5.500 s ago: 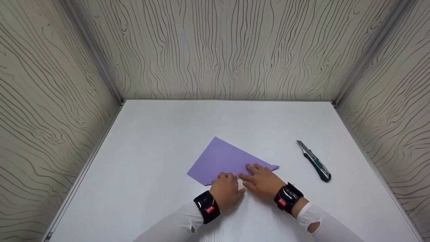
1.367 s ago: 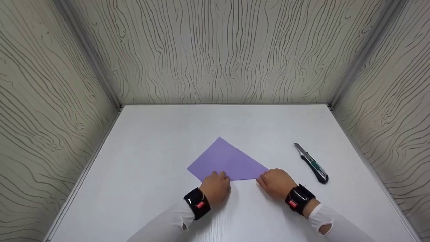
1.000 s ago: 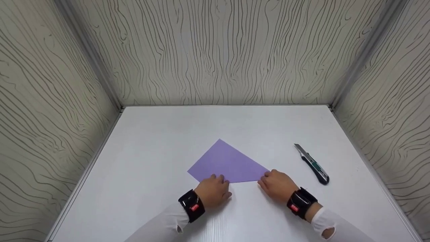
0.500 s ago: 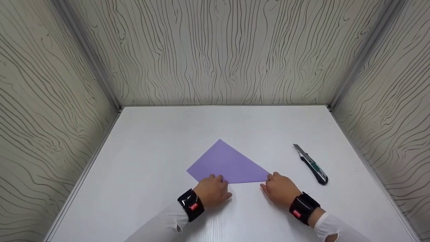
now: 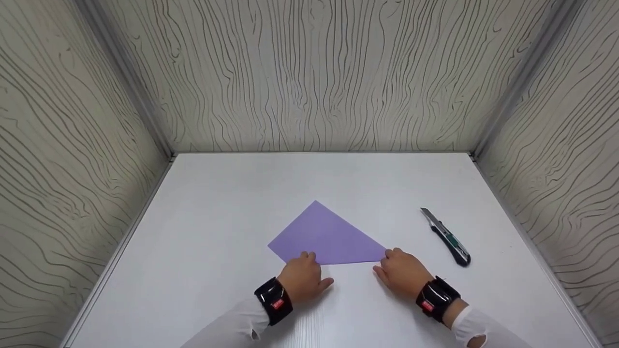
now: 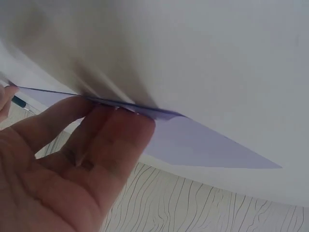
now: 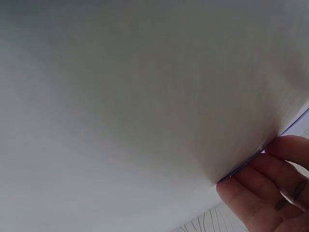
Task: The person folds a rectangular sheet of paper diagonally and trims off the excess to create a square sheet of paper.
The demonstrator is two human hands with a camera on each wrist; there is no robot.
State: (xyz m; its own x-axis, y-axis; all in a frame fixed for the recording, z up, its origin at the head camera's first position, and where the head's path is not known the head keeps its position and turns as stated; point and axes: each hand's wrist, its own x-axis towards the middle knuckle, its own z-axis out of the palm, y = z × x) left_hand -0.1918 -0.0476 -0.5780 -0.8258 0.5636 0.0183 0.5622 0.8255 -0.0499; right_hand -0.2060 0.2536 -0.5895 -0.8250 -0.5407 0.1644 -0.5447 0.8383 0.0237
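A sheet of purple paper (image 5: 329, 234) lies folded on the white table, a kite-like shape with its long tip to the right. My left hand (image 5: 302, 278) rests its fingertips on the near folded edge, thumb held apart from the sheet. In the left wrist view, the fingers (image 6: 128, 130) press along the crease of the paper (image 6: 207, 145). At the right tip, my right hand (image 5: 405, 273) presses with its fingertips, its thumb off the paper. The right wrist view has those fingers (image 7: 241, 193) lined up on the edge, hiding the tip.
A box cutter (image 5: 447, 237) with a black and green handle lies to the right of the paper, blade showing and pointing away. The white table (image 5: 217, 193) is enclosed by wood-grain patterned walls (image 5: 314, 77) at the back and both sides.
The right hand's fingers have slid from mid-edge out to the right tip, and the raised corner there now lies flat. The left hand has shifted slightly left, its thumb spreading out.
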